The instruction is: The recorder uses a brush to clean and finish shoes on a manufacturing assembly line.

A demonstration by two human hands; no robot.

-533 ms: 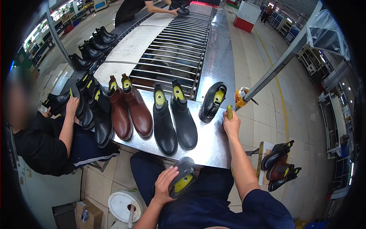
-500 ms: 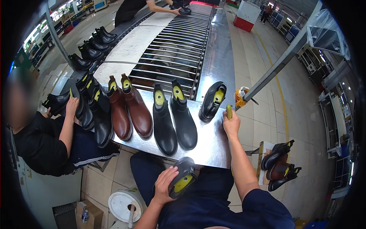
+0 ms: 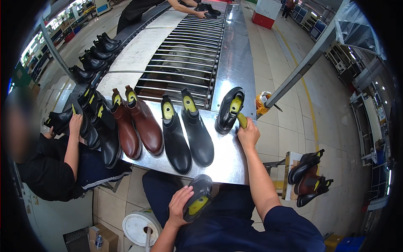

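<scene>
Over my lap, my left hand (image 3: 180, 205) grips a black boot (image 3: 200, 186) from its left side, with the yellow-green insole showing in its opening. Near the table's right edge, my right hand (image 3: 249, 135) is closed round a flat yellow-green piece with a rounded end (image 3: 242, 120); its exact kind I cannot make out. The piece's tip is beside the opening of another black boot (image 3: 228, 117) lying on the metal table (image 3: 231, 161). Left of it stand a pair of black boots (image 3: 176, 145) and a pair of brown boots (image 3: 145, 126), toes toward me.
Beyond the table runs a roller conveyor (image 3: 184, 63); a person's hands (image 3: 201, 14) hold dark footwear at its far end. To my left, a seated co-worker (image 3: 46, 168) holds a black boot and a green strip. A post (image 3: 310, 54), a boot rack (image 3: 289, 176) and a white bucket (image 3: 136, 229) stand around.
My right hand has brought the yellow-green piece leftward, close to the black boot's opening. My left hand still holds its boot. The view has shifted slightly.
</scene>
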